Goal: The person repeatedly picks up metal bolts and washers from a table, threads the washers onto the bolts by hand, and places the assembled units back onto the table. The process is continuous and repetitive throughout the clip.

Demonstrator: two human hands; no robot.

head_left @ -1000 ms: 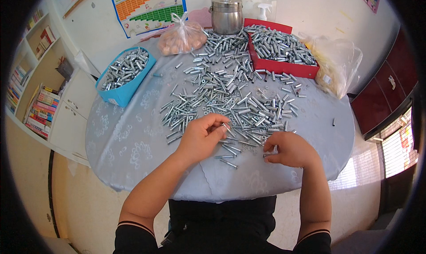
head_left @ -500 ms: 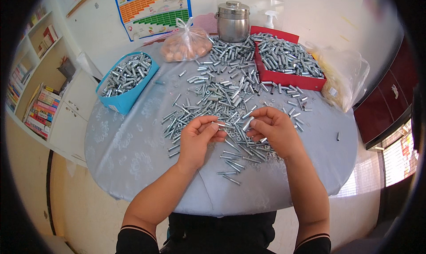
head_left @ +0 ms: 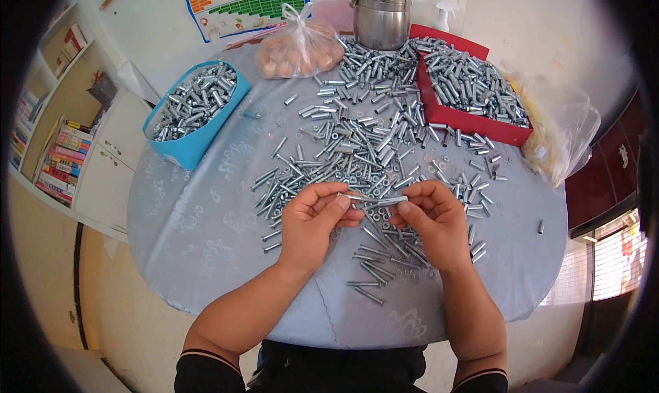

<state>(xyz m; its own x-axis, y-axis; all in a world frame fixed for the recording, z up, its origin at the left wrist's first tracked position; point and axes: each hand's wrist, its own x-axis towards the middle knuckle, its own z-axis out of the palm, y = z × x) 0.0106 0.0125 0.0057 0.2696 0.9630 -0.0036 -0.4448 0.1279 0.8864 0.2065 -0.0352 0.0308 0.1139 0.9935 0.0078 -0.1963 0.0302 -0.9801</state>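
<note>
The thin bolt point(head_left: 359, 198) was near the middle of the frame, slightly below centre, and its long axis lay almost level, from left to right. The metal sleeve point(head_left: 393, 201) was nearly in one line with it, on its right side. My left hand point(head_left: 309, 225) was partly closed: the thumb and the forefinger pinched the bolt towards its left end. My right hand point(head_left: 439, 225) was curled also, and it pinched the sleeve near its right end. Whether the bolt's tip was inside the sleeve, I could not tell, because both were small and the shiny pile point(head_left: 336, 156) lay behind them. My fingertips hid some part of both pieces, and the wall chart point(head_left: 250, 7) was cut off at the upper edge
</note>
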